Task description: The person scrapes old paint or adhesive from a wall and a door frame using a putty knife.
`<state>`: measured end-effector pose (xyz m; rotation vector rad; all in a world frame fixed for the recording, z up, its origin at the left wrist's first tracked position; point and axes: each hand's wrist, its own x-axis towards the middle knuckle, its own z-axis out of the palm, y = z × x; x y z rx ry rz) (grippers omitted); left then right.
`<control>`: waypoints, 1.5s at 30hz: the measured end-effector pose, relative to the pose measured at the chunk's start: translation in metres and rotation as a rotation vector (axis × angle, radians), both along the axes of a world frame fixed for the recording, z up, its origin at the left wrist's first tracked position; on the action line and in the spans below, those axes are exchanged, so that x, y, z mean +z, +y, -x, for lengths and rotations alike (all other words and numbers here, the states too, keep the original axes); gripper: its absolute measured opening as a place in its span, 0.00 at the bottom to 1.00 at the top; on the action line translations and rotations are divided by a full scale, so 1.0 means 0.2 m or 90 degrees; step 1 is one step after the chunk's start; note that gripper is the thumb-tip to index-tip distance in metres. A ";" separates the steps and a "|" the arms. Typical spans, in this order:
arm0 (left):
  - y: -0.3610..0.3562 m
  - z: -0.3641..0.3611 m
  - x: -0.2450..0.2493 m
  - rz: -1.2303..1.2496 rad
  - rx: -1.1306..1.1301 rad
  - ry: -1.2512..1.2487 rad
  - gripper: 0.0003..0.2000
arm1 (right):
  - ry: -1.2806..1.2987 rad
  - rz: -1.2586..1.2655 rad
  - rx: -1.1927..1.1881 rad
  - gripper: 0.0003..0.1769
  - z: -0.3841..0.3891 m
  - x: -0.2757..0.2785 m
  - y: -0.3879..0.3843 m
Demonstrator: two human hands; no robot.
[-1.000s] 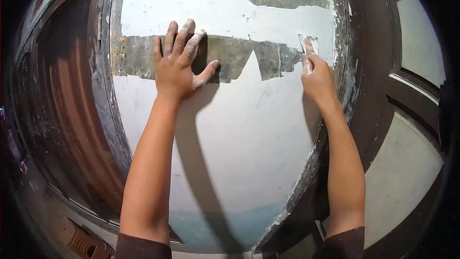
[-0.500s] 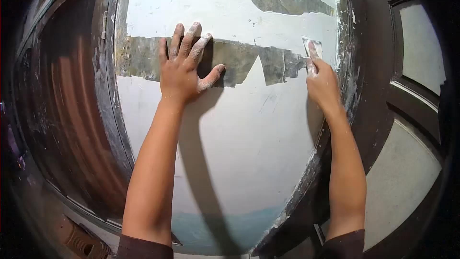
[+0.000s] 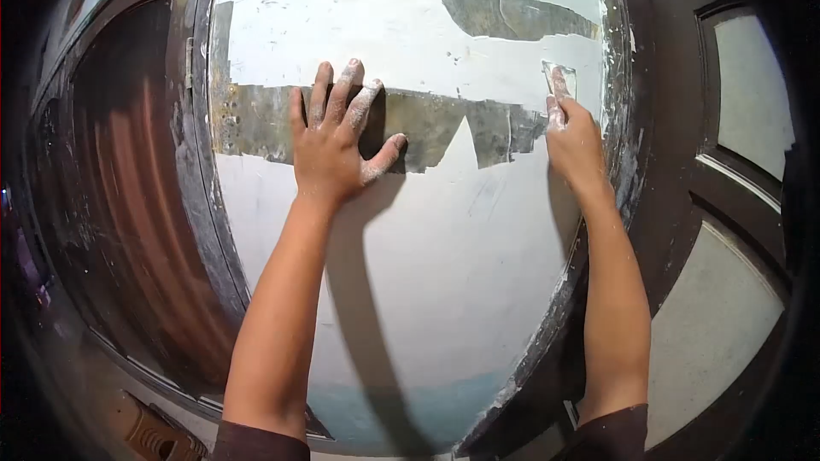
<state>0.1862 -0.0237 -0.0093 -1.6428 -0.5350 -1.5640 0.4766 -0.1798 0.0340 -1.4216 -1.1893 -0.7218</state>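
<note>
My left hand [image 3: 333,154] lies flat against the wall panel [image 3: 444,248], fingers spread over a bare grey-brown strip [image 3: 260,119] where the white coating is absent. White powder coats its fingertips. At the panel's right side, my right hand [image 3: 574,141] grips a small putty knife [image 3: 571,81]; the index finger presses along its blade, which is against the white surface. The knife's handle is hidden in the fist. Above and left of the knife is another bare patch [image 3: 517,15].
On the left stands a dark wooden frame with a reddish-brown panel [image 3: 137,188]. A dark door with pale panels [image 3: 717,333] is at the right. Rough, white-smeared edging [image 3: 628,111] borders the wall panel. A brown plastic object [image 3: 158,435] sits at lower left.
The view has tilted up slightly, so the wall appears lower. My right hand and the putty knife have moved a little upward on the wall. My left hand keeps its place.
</note>
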 end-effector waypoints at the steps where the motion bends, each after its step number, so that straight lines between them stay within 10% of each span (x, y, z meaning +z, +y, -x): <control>1: 0.00 0.00 0.00 0.005 -0.004 0.003 0.35 | -0.010 0.003 -0.008 0.19 -0.01 0.03 0.01; 45: -0.01 0.00 0.00 0.017 -0.026 -0.001 0.34 | 0.036 -0.019 -0.077 0.17 0.02 0.16 0.03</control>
